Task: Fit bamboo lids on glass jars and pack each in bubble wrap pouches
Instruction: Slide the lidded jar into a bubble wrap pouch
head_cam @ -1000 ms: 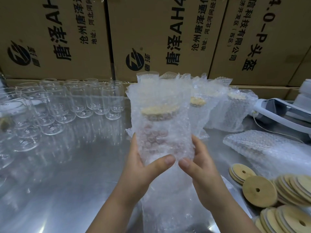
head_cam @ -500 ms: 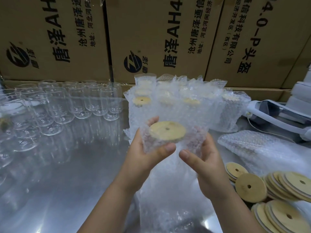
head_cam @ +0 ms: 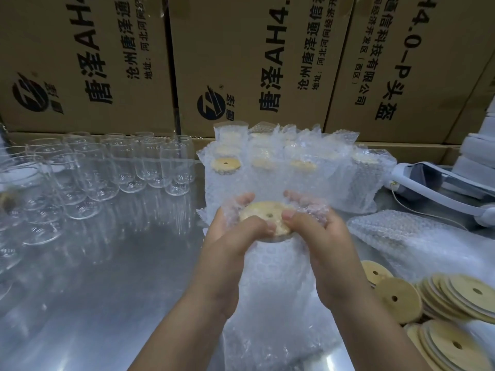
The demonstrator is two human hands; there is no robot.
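Pouch was gripped by left hand and right hand, with the glass jar inside.

Both hands' fingers curled round the wrap, thumbs pressing the bamboo lid. The jar was held above the steel table, lid tipped toward the camera, in front of the packed jars. The pouch mouth probably needed folding down. That would go best with a thumb kept on the lid so it stayed seated, the glass supported from behind, and the work kept low over the table. Cartons behind read "唐泽AH4", "沧州唐泽通信", "科技有限公司", "(西区)" and "头盔", beside a round black logo.
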